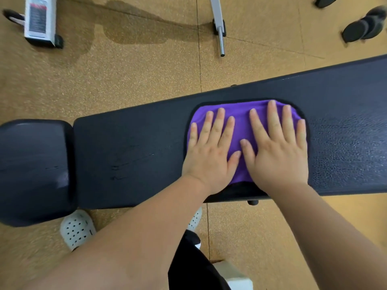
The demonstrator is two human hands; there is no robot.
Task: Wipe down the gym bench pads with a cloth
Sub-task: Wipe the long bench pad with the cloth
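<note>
Left hand and right hand flat, fingers straight, side by side on purple cloth. Long pad runs left-right (2 pads; seat pad far left), so left hand is nearer.

Purple cloth lies spread flat on the long black bench pad.

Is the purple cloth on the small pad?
No, the purple cloth lies on the long pad, under the left hand and right hand.

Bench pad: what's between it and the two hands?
A purple cloth, flat under the left hand and right hand, covers that part of the bench pad. Seen in the head view.
</note>
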